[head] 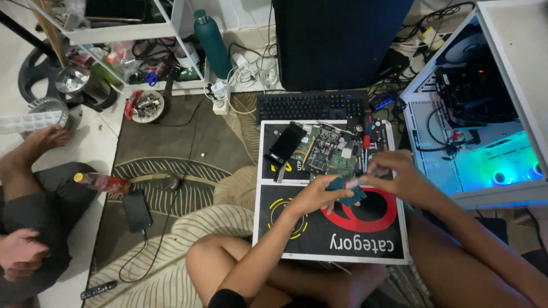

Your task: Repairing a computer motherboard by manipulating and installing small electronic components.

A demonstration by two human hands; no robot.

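While the person sits cross-legged on the floor, a flat printed board (pixel 337 239) in black, white and red rests across their lap. Just above its middle, the left hand (pixel 317 197) curls around a small teal square part (pixel 342 188), fingers closed on its near edge. The right hand (pixel 394 174) meets it from the other side, fingertips pinched on a slim pale tool (pixel 357 181) whose tip touches the teal part. Just beyond the hands, on the far half of the board, lies a green circuit board (pixel 331 153), with a black rectangular component (pixel 287 142) tilted beside it on the left and a red-handled screwdriver (pixel 367 128) near its right edge. Farther on sits a black keyboard (pixel 311 106), and behind it a dark monitor (pixel 337 40). To the right stands an open white computer case (pixel 479 108), lit blue-green inside. To the left, on the patterned rug (pixel 182 148), lie a dark phone (pixel 137 210) and a bottle with a yellow cap (pixel 103 182). Another person sits at the left edge, one hand (pixel 20 251) resting in the lap. A teal flask (pixel 212 43) stands by the far wall.
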